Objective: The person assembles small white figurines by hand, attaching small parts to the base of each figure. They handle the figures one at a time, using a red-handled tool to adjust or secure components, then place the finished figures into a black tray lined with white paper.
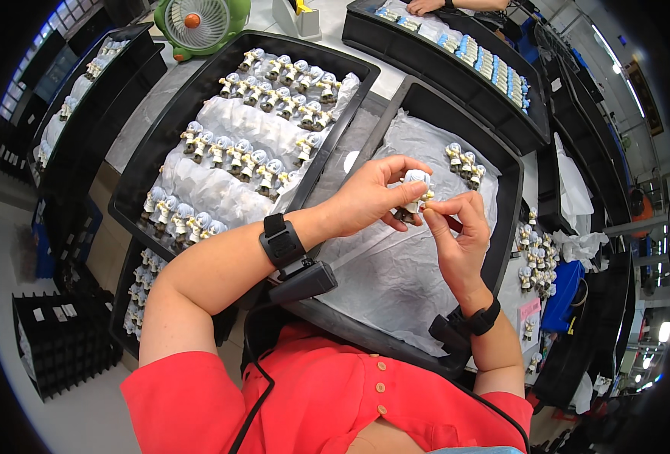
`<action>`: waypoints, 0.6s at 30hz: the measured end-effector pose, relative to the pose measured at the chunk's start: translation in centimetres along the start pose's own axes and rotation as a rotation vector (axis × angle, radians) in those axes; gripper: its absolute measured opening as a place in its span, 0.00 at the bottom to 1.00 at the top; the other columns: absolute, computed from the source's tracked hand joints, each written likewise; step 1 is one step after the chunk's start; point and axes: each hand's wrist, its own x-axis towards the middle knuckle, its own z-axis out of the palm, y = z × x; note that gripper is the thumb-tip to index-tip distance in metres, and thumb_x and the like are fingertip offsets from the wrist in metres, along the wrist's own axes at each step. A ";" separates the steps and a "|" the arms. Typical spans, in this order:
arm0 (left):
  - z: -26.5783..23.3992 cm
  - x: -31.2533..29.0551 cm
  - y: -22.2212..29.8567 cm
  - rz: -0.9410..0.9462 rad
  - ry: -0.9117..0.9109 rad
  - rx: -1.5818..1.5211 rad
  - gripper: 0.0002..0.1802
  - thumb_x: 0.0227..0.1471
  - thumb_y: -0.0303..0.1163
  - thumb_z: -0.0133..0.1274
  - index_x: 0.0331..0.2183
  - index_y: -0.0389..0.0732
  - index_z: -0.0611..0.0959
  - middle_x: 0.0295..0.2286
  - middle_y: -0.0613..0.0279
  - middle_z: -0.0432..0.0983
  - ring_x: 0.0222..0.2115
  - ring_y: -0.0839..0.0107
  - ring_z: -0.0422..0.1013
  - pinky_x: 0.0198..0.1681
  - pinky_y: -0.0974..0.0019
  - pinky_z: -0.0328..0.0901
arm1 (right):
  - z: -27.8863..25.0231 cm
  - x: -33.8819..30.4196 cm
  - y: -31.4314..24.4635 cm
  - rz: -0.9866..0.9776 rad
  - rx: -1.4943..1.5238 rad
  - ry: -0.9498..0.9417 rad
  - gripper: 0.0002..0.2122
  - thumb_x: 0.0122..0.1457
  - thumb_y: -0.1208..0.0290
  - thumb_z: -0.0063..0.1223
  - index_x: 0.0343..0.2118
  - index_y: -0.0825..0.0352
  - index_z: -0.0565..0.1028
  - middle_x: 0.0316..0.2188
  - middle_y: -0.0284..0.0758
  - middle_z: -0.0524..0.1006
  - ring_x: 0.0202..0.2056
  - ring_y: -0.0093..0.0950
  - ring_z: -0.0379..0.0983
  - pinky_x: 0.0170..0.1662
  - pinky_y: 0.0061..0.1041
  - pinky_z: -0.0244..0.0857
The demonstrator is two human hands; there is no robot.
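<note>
A small figurine (417, 178) with pale blue-white hair, a white and yellow body and a dark base is held upright over the paper-lined black tray (505, 250). My left hand (369, 195) grips it between thumb and fingers from the left. At its lower right side, beside a small yellow detail, the thumb and index finger of my right hand (462, 231) are pinched together. Whatever lies in that pinch is too small to make out. Beyond my hands, several similar figurines (467, 163) lie in the same tray on crumpled white paper (365, 280).
To the left, a black tray (127, 198) holds rows of figurines on white paper. A green fan (202, 23) stands behind it. At the back right, another tray (441, 64) holds blue-and-white pieces near another person's hand (424, 6). More figurines (537, 257) and a blue bin (564, 296) are at right.
</note>
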 end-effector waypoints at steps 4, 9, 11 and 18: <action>0.0 0.1 -0.2 0.011 0.005 0.017 0.21 0.54 0.38 0.51 0.47 0.42 0.70 0.33 0.66 0.72 0.29 0.81 0.72 0.27 0.73 0.72 | 0.4 -0.2 0.1 0.011 0.035 -0.007 0.03 0.49 0.81 0.57 0.27 0.69 0.75 0.27 0.32 0.67 0.32 0.21 0.67 0.33 0.16 0.71; 0.0 -0.1 -0.1 0.030 0.014 0.021 0.20 0.54 0.39 0.51 0.47 0.42 0.70 0.32 0.68 0.72 0.29 0.82 0.71 0.27 0.73 0.72 | 0.2 -0.1 0.0 -0.022 -0.053 0.006 0.04 0.47 0.82 0.58 0.26 0.68 0.75 0.25 0.32 0.67 0.32 0.23 0.66 0.30 0.16 0.69; 0.1 0.0 -0.1 0.022 0.013 0.009 0.20 0.54 0.39 0.50 0.47 0.42 0.70 0.33 0.68 0.72 0.29 0.81 0.71 0.27 0.73 0.72 | 0.3 -0.2 -0.1 -0.024 -0.032 0.028 0.04 0.47 0.82 0.58 0.26 0.68 0.75 0.25 0.33 0.68 0.31 0.24 0.66 0.29 0.17 0.68; 0.1 0.0 0.3 0.046 0.052 -0.027 0.18 0.55 0.36 0.48 0.46 0.43 0.64 0.38 0.62 0.69 0.36 0.69 0.74 0.31 0.70 0.72 | -0.3 0.3 0.7 -0.019 -0.058 0.086 0.03 0.48 0.81 0.57 0.27 0.69 0.75 0.27 0.32 0.68 0.32 0.24 0.65 0.30 0.17 0.68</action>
